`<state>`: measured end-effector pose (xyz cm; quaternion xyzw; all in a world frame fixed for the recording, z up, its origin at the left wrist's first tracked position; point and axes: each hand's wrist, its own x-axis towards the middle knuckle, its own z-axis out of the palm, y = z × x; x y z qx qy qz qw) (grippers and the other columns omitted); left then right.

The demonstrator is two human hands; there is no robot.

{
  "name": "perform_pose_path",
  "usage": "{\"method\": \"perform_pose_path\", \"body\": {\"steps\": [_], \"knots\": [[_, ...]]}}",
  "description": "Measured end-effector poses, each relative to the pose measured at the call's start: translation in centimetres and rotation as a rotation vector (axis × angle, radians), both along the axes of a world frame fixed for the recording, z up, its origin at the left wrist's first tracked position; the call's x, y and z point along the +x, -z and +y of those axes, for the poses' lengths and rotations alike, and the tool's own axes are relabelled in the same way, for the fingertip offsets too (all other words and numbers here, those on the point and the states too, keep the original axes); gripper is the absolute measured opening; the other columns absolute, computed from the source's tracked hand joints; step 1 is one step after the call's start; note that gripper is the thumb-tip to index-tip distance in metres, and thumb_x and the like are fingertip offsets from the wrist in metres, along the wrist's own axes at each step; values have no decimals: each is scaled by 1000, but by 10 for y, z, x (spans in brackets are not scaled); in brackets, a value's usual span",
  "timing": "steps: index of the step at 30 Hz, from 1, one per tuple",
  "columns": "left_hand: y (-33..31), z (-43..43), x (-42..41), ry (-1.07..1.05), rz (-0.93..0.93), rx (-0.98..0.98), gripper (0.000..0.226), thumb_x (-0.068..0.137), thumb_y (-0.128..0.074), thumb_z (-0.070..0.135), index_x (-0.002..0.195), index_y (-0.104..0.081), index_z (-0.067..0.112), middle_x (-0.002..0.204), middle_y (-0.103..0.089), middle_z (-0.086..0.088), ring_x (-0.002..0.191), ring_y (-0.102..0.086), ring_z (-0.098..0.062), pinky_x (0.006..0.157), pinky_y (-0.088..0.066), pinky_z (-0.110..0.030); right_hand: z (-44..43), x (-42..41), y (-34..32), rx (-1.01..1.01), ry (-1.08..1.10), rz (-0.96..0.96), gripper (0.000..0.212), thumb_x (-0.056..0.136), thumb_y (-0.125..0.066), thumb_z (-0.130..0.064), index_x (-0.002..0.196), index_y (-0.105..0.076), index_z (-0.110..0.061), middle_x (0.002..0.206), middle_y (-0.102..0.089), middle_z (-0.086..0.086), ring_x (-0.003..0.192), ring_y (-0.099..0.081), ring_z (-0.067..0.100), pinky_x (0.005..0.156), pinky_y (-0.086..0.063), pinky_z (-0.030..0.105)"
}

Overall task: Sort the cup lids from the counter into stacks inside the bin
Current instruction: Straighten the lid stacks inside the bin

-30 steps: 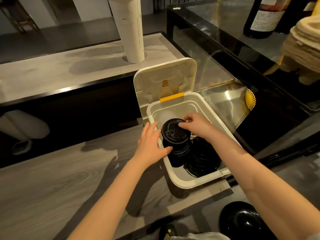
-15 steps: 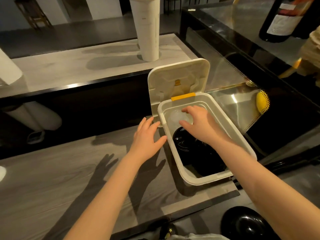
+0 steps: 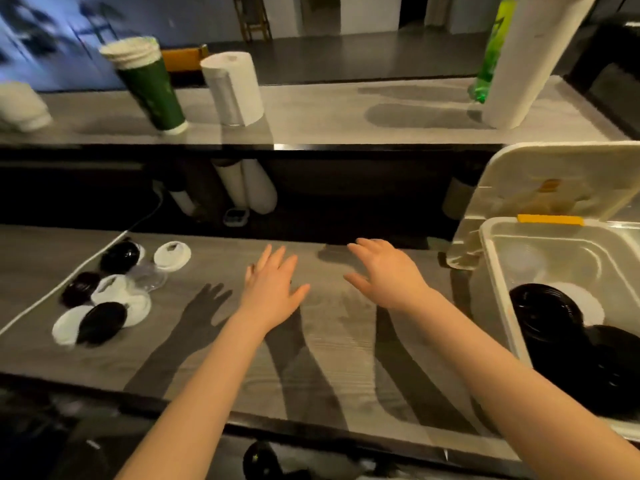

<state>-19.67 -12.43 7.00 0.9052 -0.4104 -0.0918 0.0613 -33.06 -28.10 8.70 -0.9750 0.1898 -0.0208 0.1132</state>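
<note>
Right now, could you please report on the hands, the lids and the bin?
Both open, empty: left hand, right hand, above counter. Far left, loose lids; in bin, black stack. Beside lids a white cable; nothing between.

lids: black, white, clear | bin: cream | counter: grey woodgrain
</note>
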Motion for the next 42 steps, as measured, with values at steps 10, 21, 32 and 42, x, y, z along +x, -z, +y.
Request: {"method": "perform_pose_path", "body": {"steps": [10,21,32,42], "knots": [[25,136,132,-202,24,128,63,94,-43,48,146,-26,17,156,-17,-5,145,-6,-24,115,-18,-47,116,149,27,44,-151,160,57,95,-44,-44,145,-31,-19,149,-35,6,136,-33,28,106,-36,40],[72,264,258,-453,144,216,90,79,-64,50,147,-17,13,150,-25,-10,138,-21,-31,108,-30,-43,213,280,52,122,-195,237,55,94,-48,-42,142,-35,-18,144,-40,7,130,-38,28,103,-38,42],[91,291,284,-386,236,182,102,72,-70,53,148,-13,16,152,-22,-9,139,-21,-29,110,-30,-43,242,320,62,196,-174,202,53,92,-52,-39,140,-38,-19,140,-46,5,128,-42,25,102,-40,40],[14,250,278,-222,-31,-247,98,74,-70,49,148,-14,17,149,-26,-2,134,-33,-22,105,-34,-38,264,354,25,880,-126,-154,37,90,-62,-25,125,-52,-17,116,-61,2,101,-62,15,83,-54,29]]}}
